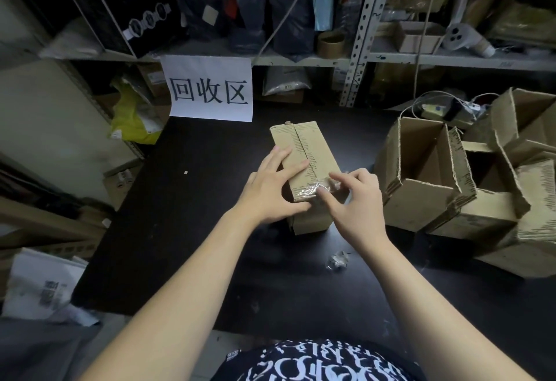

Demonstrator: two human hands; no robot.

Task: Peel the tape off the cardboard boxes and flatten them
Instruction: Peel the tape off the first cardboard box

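Two hands are engaged on one sealed cardboard box (304, 145), which stands near the middle of the black table (180, 230) with its long axis running away from the person.

Left hand (270, 188): fingers straight and spread, pressed flat on the box top, thumb laid along the near end face. It grips nothing and only steadies the box.

Right hand (352, 200): fingers curled at the near top edge, where a crumpled band of clear tape (313, 191) is bunched. Thumb and forefinger appear to pinch it, though glare on the film makes the contact hard to confirm.

Procedure for this step, as judged from here:
1. Hold the box down firmly with the flat hand close to the peel line.
2. Take a full pinch of the lifted end, not a nail-edge.
3. Pull low and along the centre seam, away from the near edge, so the film comes off in one strip rather than tearing.
4. Set the strip beside the tape wad (337, 261) on the table.

Opened boxes (436, 182) lie piled to the right.
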